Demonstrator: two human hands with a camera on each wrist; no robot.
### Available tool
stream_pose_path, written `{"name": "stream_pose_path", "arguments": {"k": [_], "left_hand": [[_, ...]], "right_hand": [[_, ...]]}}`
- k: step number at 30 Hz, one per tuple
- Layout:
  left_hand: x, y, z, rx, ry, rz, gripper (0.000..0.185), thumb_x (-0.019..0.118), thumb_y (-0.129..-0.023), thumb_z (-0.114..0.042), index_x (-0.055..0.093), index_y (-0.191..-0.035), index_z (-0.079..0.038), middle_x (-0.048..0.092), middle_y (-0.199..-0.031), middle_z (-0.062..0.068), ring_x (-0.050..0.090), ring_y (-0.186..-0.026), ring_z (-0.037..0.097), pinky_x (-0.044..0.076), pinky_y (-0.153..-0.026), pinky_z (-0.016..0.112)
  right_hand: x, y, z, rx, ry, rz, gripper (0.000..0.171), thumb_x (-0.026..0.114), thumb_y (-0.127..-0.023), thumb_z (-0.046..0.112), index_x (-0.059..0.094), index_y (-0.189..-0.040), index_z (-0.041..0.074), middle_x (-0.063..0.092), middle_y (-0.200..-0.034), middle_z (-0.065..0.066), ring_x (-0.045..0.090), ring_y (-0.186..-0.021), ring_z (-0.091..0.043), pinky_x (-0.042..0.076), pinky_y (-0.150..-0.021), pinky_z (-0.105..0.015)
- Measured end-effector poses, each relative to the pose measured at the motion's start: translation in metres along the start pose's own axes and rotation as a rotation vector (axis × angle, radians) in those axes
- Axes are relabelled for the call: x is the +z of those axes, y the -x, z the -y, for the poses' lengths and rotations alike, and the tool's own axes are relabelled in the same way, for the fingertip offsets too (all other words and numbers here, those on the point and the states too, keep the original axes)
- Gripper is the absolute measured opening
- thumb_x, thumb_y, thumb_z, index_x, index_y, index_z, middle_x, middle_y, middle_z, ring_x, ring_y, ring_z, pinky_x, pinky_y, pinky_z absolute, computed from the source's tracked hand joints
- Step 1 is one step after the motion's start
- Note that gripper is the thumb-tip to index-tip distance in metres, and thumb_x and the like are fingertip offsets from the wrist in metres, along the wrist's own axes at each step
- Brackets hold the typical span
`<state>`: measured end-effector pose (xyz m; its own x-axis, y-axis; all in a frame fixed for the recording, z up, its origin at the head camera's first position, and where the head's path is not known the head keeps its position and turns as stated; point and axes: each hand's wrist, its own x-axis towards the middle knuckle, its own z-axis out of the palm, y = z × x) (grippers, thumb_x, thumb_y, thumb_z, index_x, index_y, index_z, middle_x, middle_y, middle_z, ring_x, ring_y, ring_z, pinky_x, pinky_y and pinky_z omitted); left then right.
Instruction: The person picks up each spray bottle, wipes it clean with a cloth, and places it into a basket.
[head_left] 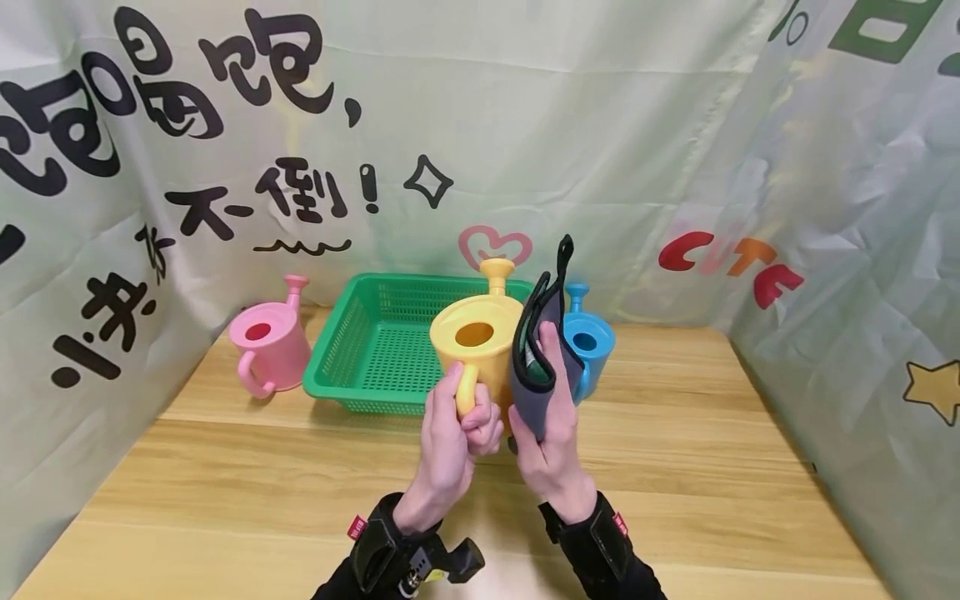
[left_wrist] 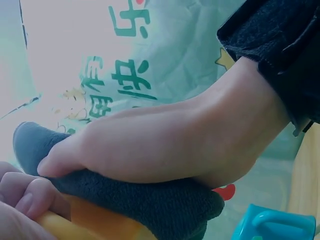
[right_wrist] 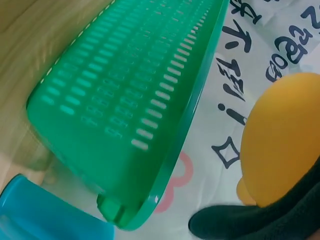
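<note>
A yellow watering can point(head_left: 480, 337) is held up over the wooden table point(head_left: 225, 467), in front of the green basket point(head_left: 378, 342). My left hand point(head_left: 468, 417) grips its handle, and the fingers point(left_wrist: 20, 195) show at the edge of the left wrist view. My right hand point(head_left: 551, 421) holds a grey cloth with black edging point(head_left: 543, 333) against the can's right side, thumb on the cloth. In the left wrist view the right hand point(left_wrist: 165, 150) lies over the cloth point(left_wrist: 150, 200) on the yellow can point(left_wrist: 90, 225). The right wrist view shows the can point(right_wrist: 280, 140) and the cloth's edge point(right_wrist: 260, 220).
A pink watering can point(head_left: 270, 337) stands left of the basket. A blue watering can point(head_left: 588, 337) stands just behind the cloth, also seen as the blue can point(left_wrist: 275, 225) and the blue can point(right_wrist: 45, 215). The basket point(right_wrist: 130, 100) holds nothing I can see. Printed curtains wall in the table.
</note>
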<state>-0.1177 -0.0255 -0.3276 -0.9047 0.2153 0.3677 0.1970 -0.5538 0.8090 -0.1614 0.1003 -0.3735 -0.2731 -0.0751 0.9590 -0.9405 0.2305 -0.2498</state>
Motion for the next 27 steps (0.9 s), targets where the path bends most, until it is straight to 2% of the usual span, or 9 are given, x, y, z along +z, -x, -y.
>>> {"name": "stream_pose_path", "arguments": {"k": [4, 6, 7, 12, 15, 17, 19, 23, 27], "left_hand": [[0.000, -0.001, 0.000, -0.015, -0.011, -0.032, 0.053, 0.015, -0.109, -0.032, 0.030, -0.059, -0.025, 0.020, -0.047, -0.003, 0.018, -0.042, 0.011, 0.008, -0.042, 0.037], [-0.001, -0.001, 0.000, -0.027, -0.012, -0.044, 0.053, 0.016, -0.109, -0.032, 0.032, -0.059, -0.026, 0.021, -0.047, -0.004, 0.019, -0.042, 0.010, 0.009, -0.042, 0.036], [-0.001, -0.001, 0.000, -0.030, -0.009, -0.042, 0.053, 0.016, -0.109, -0.033, 0.032, -0.059, -0.026, 0.021, -0.047, -0.004, 0.019, -0.042, 0.011, 0.009, -0.042, 0.036], [-0.001, -0.001, 0.000, -0.059, 0.007, -0.010, 0.054, 0.016, -0.110, -0.035, 0.032, -0.058, -0.027, 0.021, -0.048, -0.006, 0.018, -0.043, 0.011, 0.010, -0.041, 0.031], [-0.001, -0.001, 0.001, -0.064, 0.003, 0.011, 0.055, 0.015, -0.109, -0.035, 0.032, -0.058, -0.027, 0.021, -0.047, -0.006, 0.019, -0.043, 0.010, 0.012, -0.040, 0.029], [-0.001, -0.001, 0.001, -0.058, 0.004, 0.014, 0.055, 0.015, -0.110, -0.034, 0.032, -0.058, -0.027, 0.020, -0.047, -0.005, 0.019, -0.042, 0.010, 0.012, -0.040, 0.028], [-0.001, -0.001, 0.001, -0.059, 0.002, -0.001, 0.055, 0.015, -0.110, -0.033, 0.033, -0.058, -0.027, 0.022, -0.047, -0.007, 0.020, -0.042, 0.009, 0.013, -0.040, 0.028], [-0.001, -0.002, 0.000, -0.092, -0.010, -0.093, 0.048, 0.019, -0.109, -0.033, 0.036, -0.065, -0.022, 0.027, -0.050, -0.014, 0.024, -0.042, 0.001, 0.018, -0.041, 0.022], [-0.001, -0.002, -0.001, -0.123, -0.024, -0.150, 0.043, 0.022, -0.108, -0.034, 0.036, -0.070, -0.017, 0.030, -0.052, -0.016, 0.027, -0.042, -0.003, 0.023, -0.043, 0.017]], "right_hand": [[0.004, -0.001, 0.000, -0.098, 0.119, -0.017, 0.054, 0.047, -0.101, 0.016, 0.038, -0.147, -0.011, 0.031, -0.163, -0.019, 0.026, -0.155, -0.034, 0.023, -0.127, -0.043], [0.004, 0.000, 0.000, -0.112, 0.160, -0.017, 0.051, 0.046, -0.101, 0.015, 0.043, -0.148, -0.006, 0.032, -0.163, -0.017, 0.026, -0.155, -0.034, 0.021, -0.128, -0.044], [0.004, 0.000, 0.000, -0.105, 0.148, -0.013, 0.051, 0.045, -0.100, 0.013, 0.043, -0.147, -0.007, 0.032, -0.163, -0.018, 0.026, -0.155, -0.035, 0.021, -0.128, -0.044], [-0.004, -0.002, 0.000, 0.073, 0.006, 0.001, 0.054, 0.047, -0.101, 0.005, 0.031, -0.148, -0.016, 0.029, -0.164, -0.020, 0.028, -0.154, -0.031, 0.024, -0.127, -0.038], [-0.007, -0.002, 0.000, 0.132, -0.026, -0.002, 0.057, 0.050, -0.102, 0.007, 0.028, -0.149, -0.016, 0.030, -0.163, -0.020, 0.029, -0.154, -0.029, 0.025, -0.126, -0.035], [-0.007, -0.002, 0.000, 0.098, 0.014, 0.004, 0.058, 0.050, -0.102, 0.012, 0.030, -0.149, -0.016, 0.029, -0.163, -0.021, 0.030, -0.154, -0.030, 0.026, -0.126, -0.035], [-0.004, -0.002, 0.000, 0.019, 0.065, 0.004, 0.058, 0.049, -0.103, 0.017, 0.033, -0.148, -0.014, 0.029, -0.163, -0.022, 0.029, -0.154, -0.032, 0.024, -0.127, -0.039], [0.005, -0.002, 0.003, -0.124, 0.183, -0.004, 0.055, 0.044, -0.102, 0.023, 0.041, -0.149, -0.005, 0.029, -0.164, -0.020, 0.024, -0.155, -0.038, 0.019, -0.128, -0.045], [0.008, -0.002, 0.007, -0.138, 0.246, 0.000, 0.055, 0.038, -0.102, 0.028, 0.042, -0.151, 0.002, 0.029, -0.164, -0.016, 0.022, -0.155, -0.038, 0.016, -0.128, -0.046]]}}
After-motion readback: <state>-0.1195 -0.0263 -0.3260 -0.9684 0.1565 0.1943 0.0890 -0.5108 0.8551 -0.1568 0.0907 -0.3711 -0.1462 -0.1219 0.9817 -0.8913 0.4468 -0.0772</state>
